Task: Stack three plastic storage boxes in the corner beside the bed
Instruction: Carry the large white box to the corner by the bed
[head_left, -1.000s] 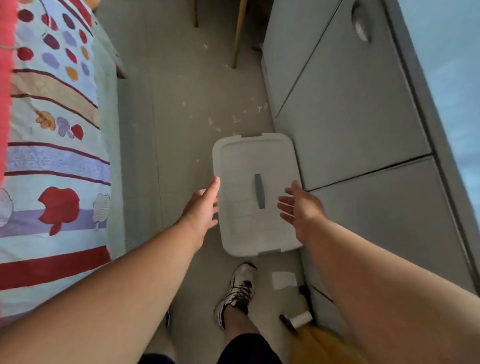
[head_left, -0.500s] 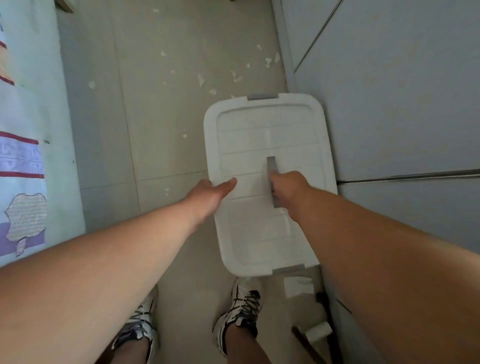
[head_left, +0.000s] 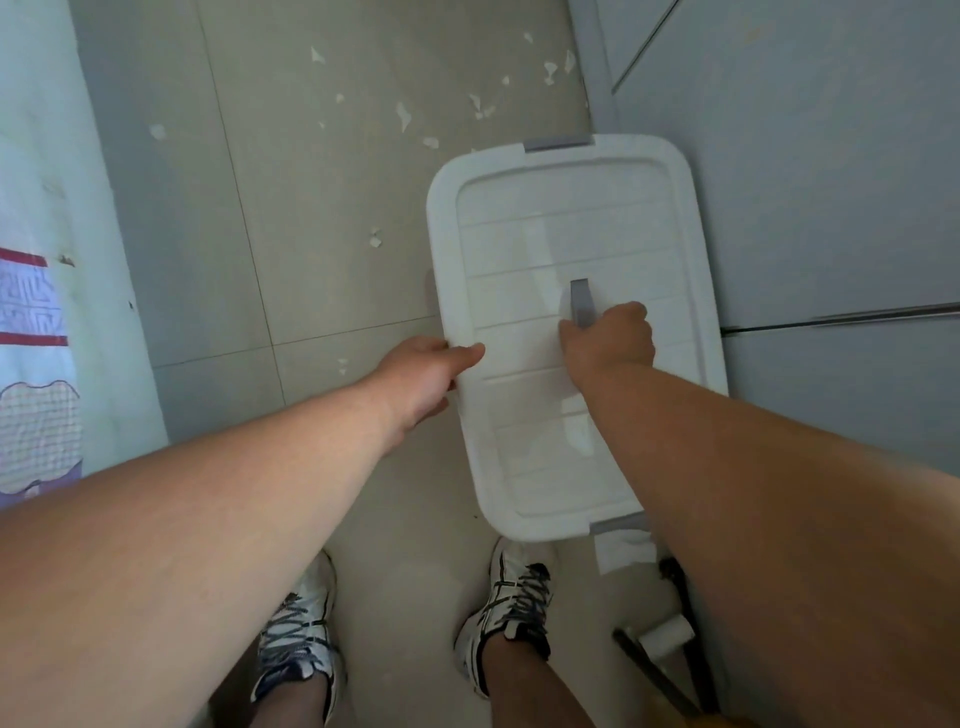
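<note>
A white plastic storage box (head_left: 524, 234) with a ribbed lid sits on the tiled floor against the grey cabinet. A grey handle (head_left: 580, 299) runs along the middle of its lid. My right hand (head_left: 608, 343) is closed around the near end of that handle. My left hand (head_left: 423, 371) holds the box's left rim, thumb lying on top of the lid edge. Grey clips show at the far and near ends of the lid. Only this one box is in view.
The bed's patterned sheet (head_left: 31, 312) hangs at the left. Grey cabinet doors (head_left: 831, 182) line the right. Paper scraps litter the floor (head_left: 311, 208). My two shoes (head_left: 514, 608) stand just behind the box, beside a tissue (head_left: 621, 551) and a dark tool with a white roll (head_left: 667, 631).
My right hand went from hovering open above the lid to closing on the grey handle. My left hand moved onto the left rim. The view came closer to the box.
</note>
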